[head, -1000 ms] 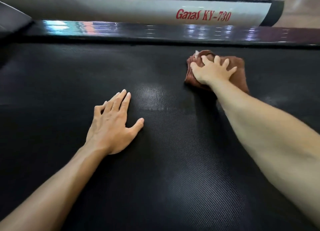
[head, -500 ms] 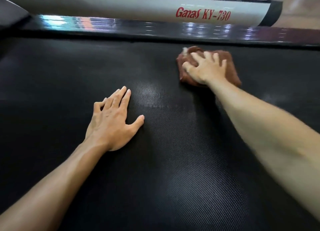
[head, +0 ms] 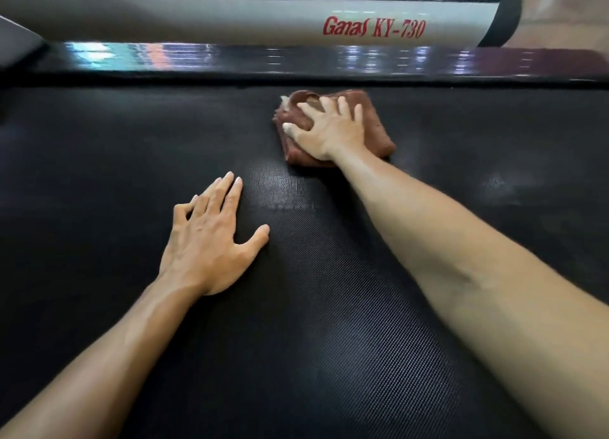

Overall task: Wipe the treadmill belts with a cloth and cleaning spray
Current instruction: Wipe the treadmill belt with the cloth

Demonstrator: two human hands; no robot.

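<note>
Since a second ago the cloth (head: pixel 333 125) had slid leftward along the treadmill belt (head: pixel 131 162) under the right hand (head: pixel 326 132), staying just short of the glossy side rail (head: pixel 296 58). That hand lay on it with fingers spread and nearly straight, pressing down rather than gripping, probably to keep the folded cloth flat while rubbing. Nearer the person than the rail, the left hand (head: pixel 211 241) had scarcely shifted, released and flat on the belt, likely as a brace. No spray bottle showed.

cloth (head: pixel 375 135) on belt (head: pixel 296 340), rail (head: pixel 296 60) behind
</note>
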